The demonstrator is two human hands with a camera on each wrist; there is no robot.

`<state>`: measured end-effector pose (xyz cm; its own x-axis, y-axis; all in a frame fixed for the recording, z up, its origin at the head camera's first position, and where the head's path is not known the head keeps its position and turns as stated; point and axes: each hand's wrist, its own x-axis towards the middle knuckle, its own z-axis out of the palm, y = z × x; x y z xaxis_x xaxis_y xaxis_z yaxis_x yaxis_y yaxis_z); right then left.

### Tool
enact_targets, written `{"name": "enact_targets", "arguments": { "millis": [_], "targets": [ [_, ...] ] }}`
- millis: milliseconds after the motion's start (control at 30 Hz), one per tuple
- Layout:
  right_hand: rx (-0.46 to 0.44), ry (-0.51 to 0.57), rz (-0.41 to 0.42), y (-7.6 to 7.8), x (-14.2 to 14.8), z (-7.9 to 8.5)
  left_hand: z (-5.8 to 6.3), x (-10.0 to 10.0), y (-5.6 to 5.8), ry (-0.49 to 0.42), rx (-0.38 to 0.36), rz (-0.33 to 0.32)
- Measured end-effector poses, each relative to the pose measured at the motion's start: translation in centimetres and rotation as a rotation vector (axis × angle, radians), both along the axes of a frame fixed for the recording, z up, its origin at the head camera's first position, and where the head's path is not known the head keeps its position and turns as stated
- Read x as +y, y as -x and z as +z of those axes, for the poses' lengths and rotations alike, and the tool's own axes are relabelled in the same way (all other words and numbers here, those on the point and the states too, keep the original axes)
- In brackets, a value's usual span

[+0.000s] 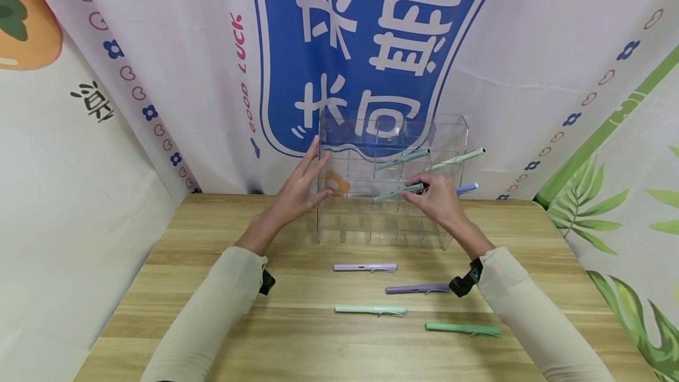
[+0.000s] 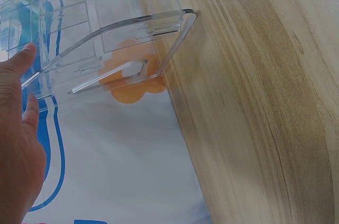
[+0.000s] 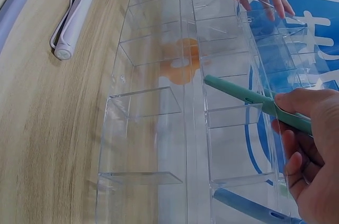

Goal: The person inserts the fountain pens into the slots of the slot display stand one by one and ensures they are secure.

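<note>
A clear acrylic pen rack [image 1: 319,217] with several compartments stands upright at the back of the table. My right hand [image 1: 442,200] pinches a teal-green pen [image 1: 389,194] between thumb and fingers; its far end points left into a compartment of the rack, as the right wrist view shows. My left hand [image 1: 297,194] has its fingers extended along the rack's left side, thumb at the front edge. In the rack lie a dark teal pen [image 1: 403,158], a pale green pen [image 1: 456,159] and a blue pen [image 1: 469,188], the last partly behind my right hand.
On the wooden table [image 1: 297,341], in front of the rack, lie a lilac pen [image 1: 365,267], a purple pen [image 1: 416,289], a mint pen [image 1: 370,310] and a green pen [image 1: 462,329]. Printed curtain [image 1: 477,93] hangs right behind the rack.
</note>
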<state>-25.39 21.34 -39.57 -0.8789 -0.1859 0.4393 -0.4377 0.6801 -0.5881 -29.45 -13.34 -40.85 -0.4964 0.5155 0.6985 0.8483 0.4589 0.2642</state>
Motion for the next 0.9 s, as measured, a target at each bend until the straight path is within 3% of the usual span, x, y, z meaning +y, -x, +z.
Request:
{"name": "enact_targets", "arguments": {
  "millis": [467,900],
  "targets": [
    [0.030,0.019,-0.004,-0.7,0.5,0.2,0.0,0.0,0.0,-0.001,-0.015,-0.010],
    [0.307,-0.083,0.006,-2.9,1.5,1.3,0.0,0.0,0.1,-0.011,0.000,-0.010]
  ]
}}
